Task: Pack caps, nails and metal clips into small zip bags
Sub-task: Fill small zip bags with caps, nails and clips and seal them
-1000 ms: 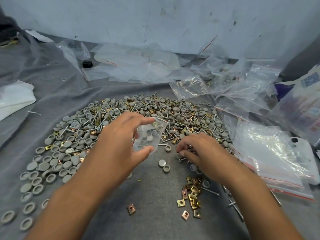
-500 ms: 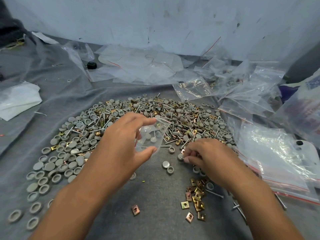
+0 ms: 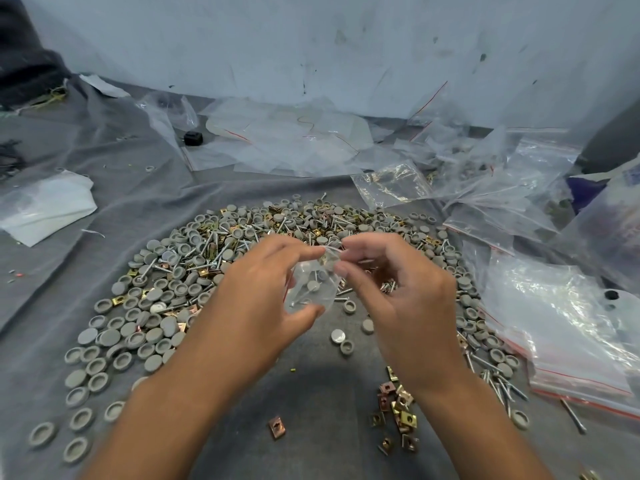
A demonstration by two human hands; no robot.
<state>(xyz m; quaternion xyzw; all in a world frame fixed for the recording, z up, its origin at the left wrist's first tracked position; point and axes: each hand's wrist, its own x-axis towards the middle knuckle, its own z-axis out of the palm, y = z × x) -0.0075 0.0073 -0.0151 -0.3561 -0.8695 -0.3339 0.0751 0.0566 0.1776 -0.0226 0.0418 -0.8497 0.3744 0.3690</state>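
The left hand [image 3: 256,299] pinches a small clear zip bag [image 3: 313,284] between thumb and fingers, above the grey cloth [image 3: 304,393]; the right hand [image 3: 398,292] pinches its top edge. Inside — round grey caps and thin nails. Beyond lies a heap of caps [image 3: 166,292], nails, brassy square clips [image 3: 398,410] — crinkled empty bags [image 3: 571,341] right.

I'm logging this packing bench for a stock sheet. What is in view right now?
caps: many, grey, spread across the grey cloth
nails: many, silver, mixed in the pile and at right
metal clips: many, brass, cluster near front
small zip bag: one, clear, held between both hands
empty zip bags: stack, clear with red strips, right
left hand: grips the bag
right hand: pinches the bag's top
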